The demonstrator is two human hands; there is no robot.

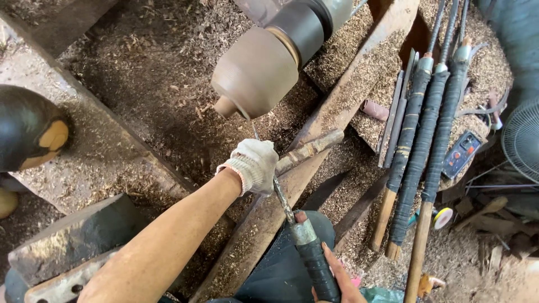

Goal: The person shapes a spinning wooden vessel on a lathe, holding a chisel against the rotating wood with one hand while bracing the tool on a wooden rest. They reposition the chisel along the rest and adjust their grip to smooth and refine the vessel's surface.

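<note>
My left hand (254, 164), in a white knit glove, clamps the metal shaft of a turning chisel (282, 201) against a wooden tool rest (310, 149). My bare right hand (336, 273) grips the chisel's black-wrapped handle (318, 265) at the bottom edge. The chisel's thin tip reaches up to a round brown wooden workpiece (255, 73) mounted on the lathe, beside a small knob at its end.
Three long black-wrapped chisels (426, 123) lie on the sawdust-covered bench at right, beside flat metal bars. A fan (522, 140) stands at the far right. A dark rounded object (28, 129) sits at the left. Wood shavings cover the beams and floor.
</note>
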